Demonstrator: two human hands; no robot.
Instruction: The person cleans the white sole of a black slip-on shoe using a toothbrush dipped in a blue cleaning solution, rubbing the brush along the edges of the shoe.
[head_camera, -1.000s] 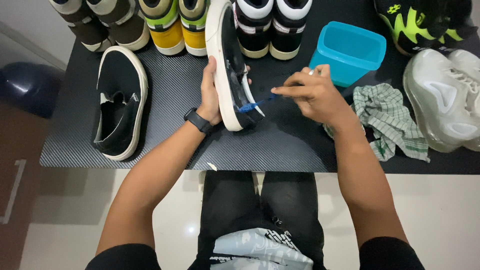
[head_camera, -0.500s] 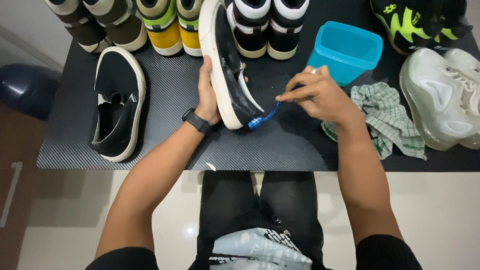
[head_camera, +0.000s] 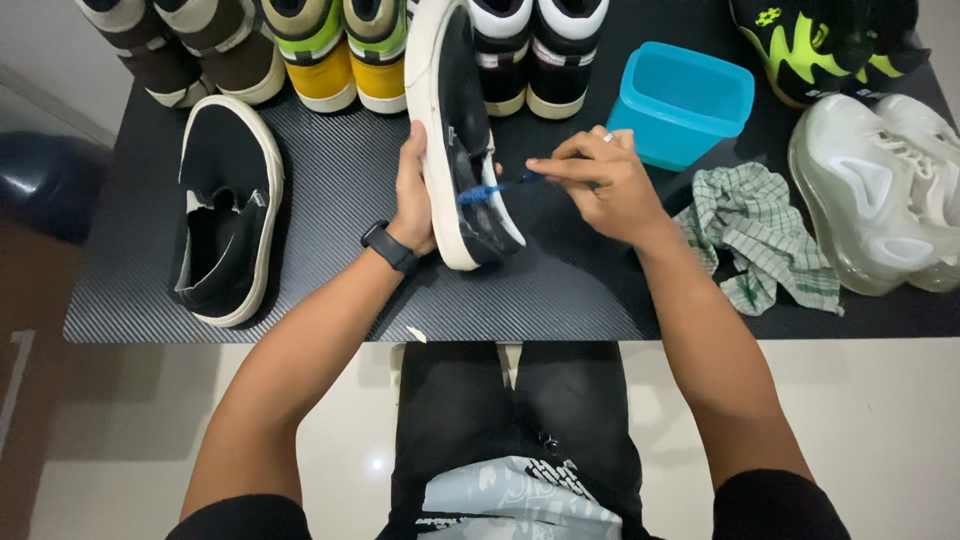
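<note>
I see a black slip-on shoe (head_camera: 462, 140) with a thick off-white rubber sole, tipped up on its side above a black table (head_camera: 330, 200) whose top has a fine woven, carbon-like weave. The shoe's upper looks like matte canvas, darker and shiny in patches near the heel. My left hand (head_camera: 415, 195) is curled around the sole from the left, thumb side toward me, fingers wrapped behind the shoe and closed firmly on it; a black watch (head_camera: 388, 246) sits on that wrist. My right hand (head_camera: 600, 185) is pinched shut on a slim blue brush (head_camera: 495, 187), its bristled head touching the shoe's dark upper, the handle running back under my fingertips. A ring shows on one finger. Both forearms reach forward from my lap, the right wrist bent slightly inward.

The matching slip-on (head_camera: 225, 210) lies flat to the left, opening up, well apart from the held shoe. A translucent blue plastic tub (head_camera: 680, 105), square with rounded corners, stands just beyond my right hand. A crumpled green-and-white checked cloth (head_camera: 765, 240) lies to its right, near a pair of pale, glossy moulded sneakers (head_camera: 880, 190). Along the far edge stand high-top pairs: brown and cream (head_camera: 185, 45), yellow and green (head_camera: 340, 50), black and white (head_camera: 545, 50), and black with neon green (head_camera: 830, 45).
</note>
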